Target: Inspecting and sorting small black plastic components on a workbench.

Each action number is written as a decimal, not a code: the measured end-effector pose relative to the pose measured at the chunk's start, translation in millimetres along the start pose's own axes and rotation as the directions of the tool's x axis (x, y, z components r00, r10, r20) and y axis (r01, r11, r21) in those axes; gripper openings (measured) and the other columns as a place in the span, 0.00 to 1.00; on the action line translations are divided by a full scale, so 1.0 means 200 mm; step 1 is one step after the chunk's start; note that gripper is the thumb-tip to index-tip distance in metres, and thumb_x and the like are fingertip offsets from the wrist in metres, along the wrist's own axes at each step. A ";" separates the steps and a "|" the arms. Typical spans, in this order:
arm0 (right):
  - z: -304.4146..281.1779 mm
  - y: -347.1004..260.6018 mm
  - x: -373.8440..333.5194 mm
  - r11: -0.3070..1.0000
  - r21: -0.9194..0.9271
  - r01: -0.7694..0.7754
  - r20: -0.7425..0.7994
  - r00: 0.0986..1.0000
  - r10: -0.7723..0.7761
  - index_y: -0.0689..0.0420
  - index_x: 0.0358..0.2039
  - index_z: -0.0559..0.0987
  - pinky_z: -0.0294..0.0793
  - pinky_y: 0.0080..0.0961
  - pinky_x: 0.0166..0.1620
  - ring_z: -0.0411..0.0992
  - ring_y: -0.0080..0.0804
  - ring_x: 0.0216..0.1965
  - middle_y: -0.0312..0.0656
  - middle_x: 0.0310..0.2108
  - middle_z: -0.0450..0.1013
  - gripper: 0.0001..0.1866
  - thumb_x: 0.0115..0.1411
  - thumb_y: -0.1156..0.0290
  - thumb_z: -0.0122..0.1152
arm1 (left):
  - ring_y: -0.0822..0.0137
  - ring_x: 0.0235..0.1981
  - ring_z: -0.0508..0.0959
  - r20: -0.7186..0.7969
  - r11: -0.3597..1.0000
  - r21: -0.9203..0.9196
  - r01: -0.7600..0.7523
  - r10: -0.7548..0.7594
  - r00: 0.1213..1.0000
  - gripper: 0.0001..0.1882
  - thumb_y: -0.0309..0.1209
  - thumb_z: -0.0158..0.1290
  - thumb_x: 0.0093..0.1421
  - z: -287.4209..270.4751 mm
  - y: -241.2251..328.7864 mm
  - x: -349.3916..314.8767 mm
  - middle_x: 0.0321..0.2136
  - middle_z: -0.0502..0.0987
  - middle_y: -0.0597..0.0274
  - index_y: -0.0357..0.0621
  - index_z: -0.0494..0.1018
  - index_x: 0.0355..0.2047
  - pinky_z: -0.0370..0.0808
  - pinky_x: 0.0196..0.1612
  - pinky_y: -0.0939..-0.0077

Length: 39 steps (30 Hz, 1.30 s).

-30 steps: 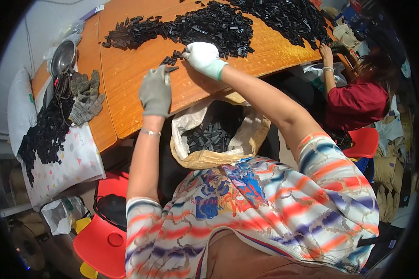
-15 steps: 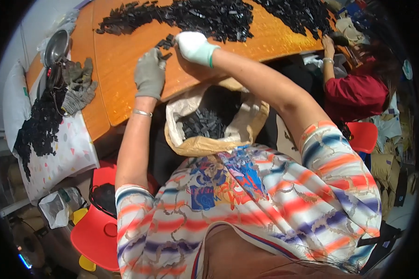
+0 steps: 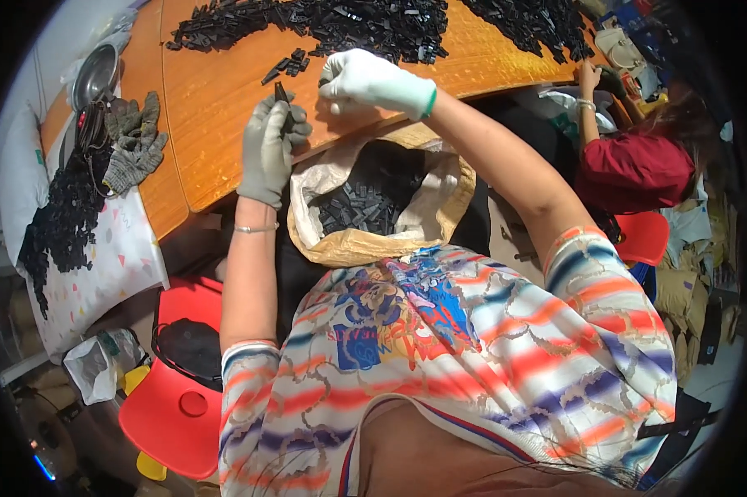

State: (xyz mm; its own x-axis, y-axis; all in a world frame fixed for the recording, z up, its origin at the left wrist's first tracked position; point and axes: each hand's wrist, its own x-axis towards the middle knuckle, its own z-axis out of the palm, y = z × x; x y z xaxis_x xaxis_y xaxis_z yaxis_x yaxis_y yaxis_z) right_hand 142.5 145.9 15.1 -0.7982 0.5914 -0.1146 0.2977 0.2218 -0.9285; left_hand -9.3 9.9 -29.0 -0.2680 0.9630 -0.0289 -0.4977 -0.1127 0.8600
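My left hand (image 3: 267,153), in a grey glove, pinches a small dark plastic piece (image 3: 281,94) that points up from its fingertips. To its right is my right hand (image 3: 378,83), in a white glove with a green cuff, its fingers curled closed over the table edge. Whatever those fingers hold, if anything, is hidden. A small cluster of black plastic pieces (image 3: 293,63) lies on the orange wooden table (image 3: 216,108), just beyond both hands. Below them, at my lap, an open sack (image 3: 344,250) contains many dark pieces (image 3: 359,209).
Heaps of black pieces (image 3: 373,29) cover the table's far side. Left are used work gloves (image 3: 135,149), a metal bowl (image 3: 97,76) and another black heap (image 3: 67,215). A co-worker in a red sleeve (image 3: 634,174) sits at right. A red chair (image 3: 175,422) stands lower left.
My left hand has turned and drawn back slightly, with the dark piece now upright in its fingers. My right hand has moved right, away from the small cluster.
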 end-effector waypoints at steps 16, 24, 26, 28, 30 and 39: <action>0.26 -0.09 -0.03 0.959 -0.179 0.218 -0.414 0.868 -0.274 0.54 0.35 0.82 0.73 0.26 0.40 0.76 0.32 0.34 0.40 0.32 0.78 0.12 0.55 0.62 0.59 | 0.82 0.18 0.62 -0.045 0.991 0.088 -0.100 0.104 0.993 0.13 0.33 0.41 0.68 0.08 -0.01 -0.08 0.23 0.67 0.69 0.39 0.64 0.48 0.61 0.21 0.89; 0.27 -0.07 -0.03 0.923 -0.321 0.211 -0.380 0.864 -0.329 0.52 0.34 0.81 0.74 0.31 0.38 0.75 0.41 0.34 0.43 0.32 0.76 0.10 0.55 0.62 0.58 | 0.83 0.18 0.62 -0.120 0.983 0.171 -0.069 0.090 0.989 0.12 0.30 0.41 0.67 0.12 0.01 -0.10 0.22 0.67 0.69 0.37 0.65 0.46 0.60 0.20 0.90; 0.26 -0.09 -0.04 0.880 -0.428 0.204 -0.344 0.864 -0.368 0.52 0.33 0.81 0.73 0.33 0.36 0.75 0.42 0.33 0.43 0.31 0.76 0.10 0.55 0.61 0.59 | 0.84 0.19 0.62 -0.163 0.981 0.191 -0.028 0.060 0.985 0.11 0.30 0.42 0.66 0.13 0.01 -0.10 0.22 0.67 0.70 0.37 0.65 0.46 0.60 0.20 0.90; 0.25 -0.12 -0.05 0.821 -0.542 0.178 -0.278 0.884 -0.376 0.53 0.36 0.80 0.74 0.31 0.36 0.76 0.39 0.33 0.42 0.32 0.77 0.11 0.56 0.62 0.58 | 0.84 0.19 0.62 -0.173 0.969 0.244 -0.040 0.085 0.981 0.11 0.30 0.42 0.66 0.11 0.00 -0.10 0.22 0.67 0.70 0.37 0.65 0.46 0.60 0.20 0.90; 0.23 -0.14 -0.06 0.747 -0.648 0.149 -0.220 0.902 -0.371 0.54 0.39 0.80 0.75 0.28 0.36 0.77 0.37 0.33 0.41 0.32 0.78 0.12 0.58 0.62 0.58 | 0.84 0.19 0.62 -0.175 0.954 0.296 -0.049 0.105 0.979 0.11 0.29 0.42 0.66 0.12 0.00 -0.10 0.22 0.66 0.70 0.36 0.64 0.46 0.60 0.20 0.90; 0.22 -0.09 -0.06 0.456 -0.840 0.293 0.032 0.867 -0.498 0.57 0.25 0.74 0.73 0.38 0.27 0.75 0.45 0.27 0.45 0.22 0.72 0.06 0.50 0.68 0.57 | 0.84 0.17 0.58 -0.274 0.956 0.288 -0.063 0.145 0.951 0.10 0.32 0.44 0.66 0.17 -0.06 -0.10 0.19 0.63 0.74 0.37 0.70 0.37 0.55 0.18 0.88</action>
State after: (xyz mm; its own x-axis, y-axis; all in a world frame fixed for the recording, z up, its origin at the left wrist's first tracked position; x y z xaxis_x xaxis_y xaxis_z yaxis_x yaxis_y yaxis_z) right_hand 124.2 100.4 17.2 -0.8566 0.3774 0.3519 0.3421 0.9259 -0.1603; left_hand 30.0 -0.1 -21.8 -0.5533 0.8319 -0.0423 -0.2212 -0.0978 0.9703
